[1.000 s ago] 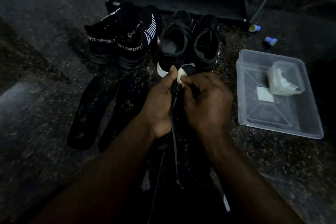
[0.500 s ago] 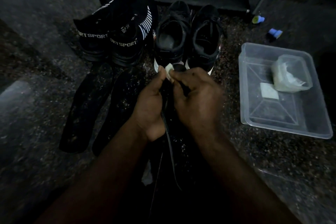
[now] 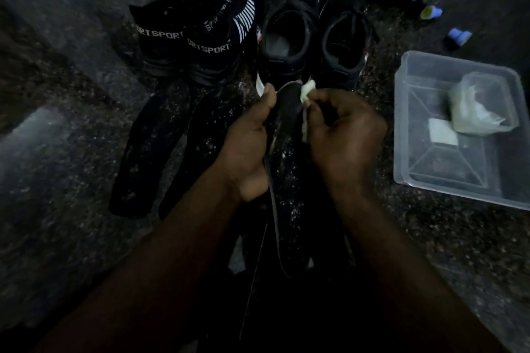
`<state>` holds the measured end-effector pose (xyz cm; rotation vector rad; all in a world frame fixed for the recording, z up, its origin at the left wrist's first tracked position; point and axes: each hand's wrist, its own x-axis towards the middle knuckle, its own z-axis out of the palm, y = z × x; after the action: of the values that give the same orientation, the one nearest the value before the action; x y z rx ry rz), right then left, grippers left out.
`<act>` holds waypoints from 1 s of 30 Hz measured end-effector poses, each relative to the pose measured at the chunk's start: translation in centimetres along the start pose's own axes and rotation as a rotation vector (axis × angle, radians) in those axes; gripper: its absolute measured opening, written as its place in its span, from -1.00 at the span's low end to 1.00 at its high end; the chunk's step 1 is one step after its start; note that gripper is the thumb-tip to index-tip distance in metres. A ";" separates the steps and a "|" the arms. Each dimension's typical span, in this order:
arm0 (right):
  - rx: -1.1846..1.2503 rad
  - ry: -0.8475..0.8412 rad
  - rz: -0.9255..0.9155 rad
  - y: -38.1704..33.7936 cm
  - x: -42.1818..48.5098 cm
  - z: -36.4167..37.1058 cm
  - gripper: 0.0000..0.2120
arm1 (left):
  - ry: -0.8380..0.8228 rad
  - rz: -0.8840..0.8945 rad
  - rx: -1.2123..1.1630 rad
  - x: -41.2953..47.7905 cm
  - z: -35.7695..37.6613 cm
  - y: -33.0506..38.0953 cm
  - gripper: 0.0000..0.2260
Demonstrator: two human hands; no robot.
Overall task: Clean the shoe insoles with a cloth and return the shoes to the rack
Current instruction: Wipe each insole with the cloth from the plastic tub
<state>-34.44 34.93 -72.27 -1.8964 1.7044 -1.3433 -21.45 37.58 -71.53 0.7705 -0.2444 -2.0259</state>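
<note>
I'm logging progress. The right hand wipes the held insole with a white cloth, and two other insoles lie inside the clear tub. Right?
No: the head view shows the two other insoles on the floor before the SPORT shoes, not in the clear tub. The right hand does press the white cloth to the held insole.

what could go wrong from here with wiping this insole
The cloth is only a small wad pinched in the right hand, so it could slip out or miss patches of the insole that the left hand grips. The scene is very dim, so some dirt may go unseen. The two loose insoles lying on the floor look speckled and may pick up more grit there.
</note>
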 end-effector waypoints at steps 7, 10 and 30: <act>0.046 -0.082 -0.118 -0.6 -0.6 1.0 -0.83 | -0.021 -0.011 -0.037 0.5 -0.3 0.2 -0.46; 0.007 0.011 -0.045 0.3 0.2 0.5 -0.83 | 0.026 0.027 0.060 1.1 0.5 -0.2 -0.42; -0.008 -0.060 -0.147 -0.3 -0.5 1.4 -0.75 | 0.014 0.052 0.042 -0.1 -0.2 0.9 -0.44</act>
<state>-33.16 34.92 -73.05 -2.0808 1.5717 -1.3178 -20.69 37.16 -71.25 0.7963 -0.2972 -1.9717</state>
